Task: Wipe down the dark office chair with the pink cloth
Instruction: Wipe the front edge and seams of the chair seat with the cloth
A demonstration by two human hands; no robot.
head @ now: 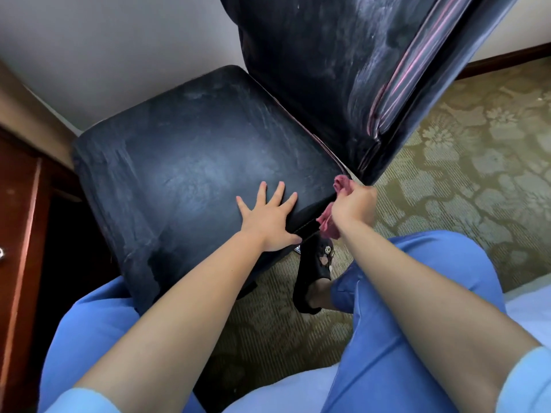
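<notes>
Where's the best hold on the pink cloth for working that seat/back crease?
Hold the pink cloth by its bunched middle, as the right hand does now, coming from the chair's right side. One end pokes out toward the crease and the tail hangs below the wrist. The left hand lies flat on the seat.

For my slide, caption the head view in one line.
Left hand flat on the dusty seat of the dark office chair while the right hand holds the pink cloth at the seat's corner.
</notes>
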